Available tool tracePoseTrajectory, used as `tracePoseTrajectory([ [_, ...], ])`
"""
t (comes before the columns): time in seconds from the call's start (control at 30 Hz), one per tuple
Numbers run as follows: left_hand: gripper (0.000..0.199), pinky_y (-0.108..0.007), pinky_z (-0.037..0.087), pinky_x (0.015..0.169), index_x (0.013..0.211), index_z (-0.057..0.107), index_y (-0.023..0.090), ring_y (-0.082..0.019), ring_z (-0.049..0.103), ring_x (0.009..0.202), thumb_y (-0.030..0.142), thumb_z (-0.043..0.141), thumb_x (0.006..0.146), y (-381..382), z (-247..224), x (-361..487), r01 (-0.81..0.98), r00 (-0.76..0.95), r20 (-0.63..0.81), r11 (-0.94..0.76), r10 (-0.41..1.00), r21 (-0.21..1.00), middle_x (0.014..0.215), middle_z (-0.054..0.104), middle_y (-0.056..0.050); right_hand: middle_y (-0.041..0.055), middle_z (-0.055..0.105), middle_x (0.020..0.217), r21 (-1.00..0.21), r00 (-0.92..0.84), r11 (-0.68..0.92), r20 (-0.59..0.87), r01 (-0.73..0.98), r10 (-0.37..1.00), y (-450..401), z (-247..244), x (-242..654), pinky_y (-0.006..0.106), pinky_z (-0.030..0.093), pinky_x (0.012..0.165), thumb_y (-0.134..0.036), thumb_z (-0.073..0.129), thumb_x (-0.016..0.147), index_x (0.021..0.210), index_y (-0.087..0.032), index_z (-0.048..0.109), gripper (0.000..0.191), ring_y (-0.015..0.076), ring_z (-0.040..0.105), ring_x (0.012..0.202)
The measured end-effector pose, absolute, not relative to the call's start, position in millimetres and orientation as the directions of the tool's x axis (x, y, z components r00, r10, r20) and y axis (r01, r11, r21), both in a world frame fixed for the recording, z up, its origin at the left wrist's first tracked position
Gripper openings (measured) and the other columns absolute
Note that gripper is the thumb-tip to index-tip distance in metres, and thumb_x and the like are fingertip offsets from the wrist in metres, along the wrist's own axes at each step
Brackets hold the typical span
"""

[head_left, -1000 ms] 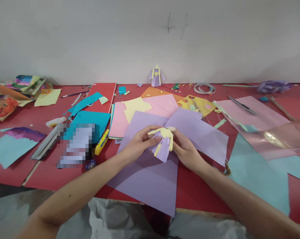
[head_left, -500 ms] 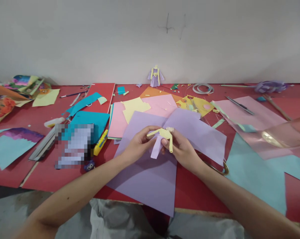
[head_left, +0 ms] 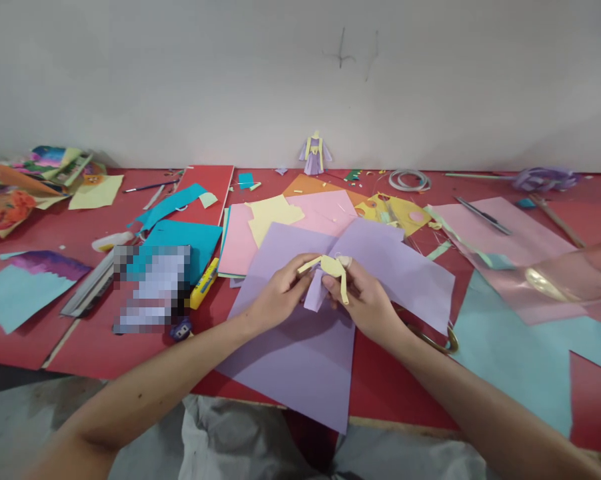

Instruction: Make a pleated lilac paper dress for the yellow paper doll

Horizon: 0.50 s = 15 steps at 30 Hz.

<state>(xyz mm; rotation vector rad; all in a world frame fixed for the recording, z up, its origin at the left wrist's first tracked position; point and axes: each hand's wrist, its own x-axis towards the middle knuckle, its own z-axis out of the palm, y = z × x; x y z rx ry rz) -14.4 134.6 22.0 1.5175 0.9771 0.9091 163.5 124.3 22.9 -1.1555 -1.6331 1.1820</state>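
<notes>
A pale grey wall (head_left: 180,80) – marked with dark strokes (head_left: 341,57) – rises behind a red tabletop (head_left: 380,380).

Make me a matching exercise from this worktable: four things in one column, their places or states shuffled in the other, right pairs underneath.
Things:
1. Folded yellow-and-lilac piece
2. Lilac-skirted paper figure
3. Slim grey-and-black tool
4. Pale cord

Places or states:
A. Lying on a pink sheet
B. Coiled in rings
C. Between the left hand and the right hand
D. Upright at the wall

Pairs: 1-C, 2-D, 3-A, 4-B
</notes>
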Motion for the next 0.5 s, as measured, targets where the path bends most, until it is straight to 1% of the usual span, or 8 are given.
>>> tracePoseTrajectory([
  [0.07,0.034,-0.030,0.049,0.092,0.128,0.054,0.017,-0.022,0.060,0.113,0.024,0.045,0.096,133.8,23.0,-15.3,0.164,0.370,0.057,-0.126,0.927,0.978,0.111,0.067,-0.007,-0.0048,0.054,0.067,-0.964,-0.269,0.159,0.098,0.214,0.958,124.3,22.0,164.0,0.025,0.043,0.053,-0.043,0.062,0.092,0.093,-0.022,0.053,0.023,0.0108,0.055,0.054],
  [0.13,0.035,-0.030,0.050,0.090,0.129,0.054,0.017,-0.023,0.059,0.115,0.022,0.046,0.095,133.4,24.2,-15.6,0.177,0.371,0.038,-0.110,0.928,0.978,0.105,0.067,-0.007,-0.0049,0.054,0.068,-0.965,-0.272,0.161,0.100,0.209,0.957,124.2,20.8,164.8,0.025,0.044,0.054,-0.042,0.061,0.092,0.094,-0.022,0.053,0.021,0.0109,0.055,0.055],
  [0.2,0.036,-0.029,0.051,0.086,0.129,0.054,0.017,-0.024,0.059,0.112,0.022,0.046,0.094,133.4,25.3,-15.2,0.173,0.371,0.017,-0.086,0.929,0.981,0.101,0.066,-0.006,-0.0051,0.055,0.068,-0.968,-0.269,0.155,0.098,0.197,0.958,124.1,19.5,165.5,0.025,0.044,0.054,-0.042,0.062,0.092,0.095,-0.023,0.053,0.021,0.0109,0.056,0.056],
  [0.3,0.036,-0.027,0.050,0.079,0.128,0.054,0.018,-0.022,0.060,0.103,0.022,0.047,0.093,133.7,26.0,-14.3,0.156,0.370,0.008,-0.070,0.929,0.985,0.100,0.064,-0.005,-0.0052,0.055,0.068,-0.970,-0.258,0.142,0.089,0.195,0.962,123.5,19.0,165.8,0.025,0.044,0.053,-0.042,0.063,0.091,0.093,-0.023,0.051,0.023,0.0109,0.056,0.055],
  [0.4,0.034,-0.025,0.047,0.072,0.126,0.055,0.019,-0.018,0.060,0.089,0.027,0.048,0.094,133.9,26.8,-13.8,0.137,0.380,-0.008,-0.048,0.925,0.989,0.095,0.062,-0.003,-0.0053,0.054,0.066,-0.962,-0.245,0.144,0.085,0.234,0.966,122.7,20.5,165.3,0.025,0.043,0.052,-0.045,0.062,0.091,0.091,-0.023,0.050,0.025,0.0113,0.054,0.054],
  [0.5,0.027,-0.024,0.044,0.065,0.117,0.057,0.019,-0.015,0.055,0.074,0.032,0.049,0.094,133.5,28.3,-13.5,0.128,0.388,-0.053,0.004,0.920,0.992,0.085,0.059,0.000,-0.0051,0.053,0.064,-0.944,-0.242,0.178,0.111,0.277,0.964,121.6,22.3,164.8,0.026,0.042,0.052,-0.047,0.060,0.092,0.090,-0.023,0.050,0.025,0.0116,0.054,0.053],
])
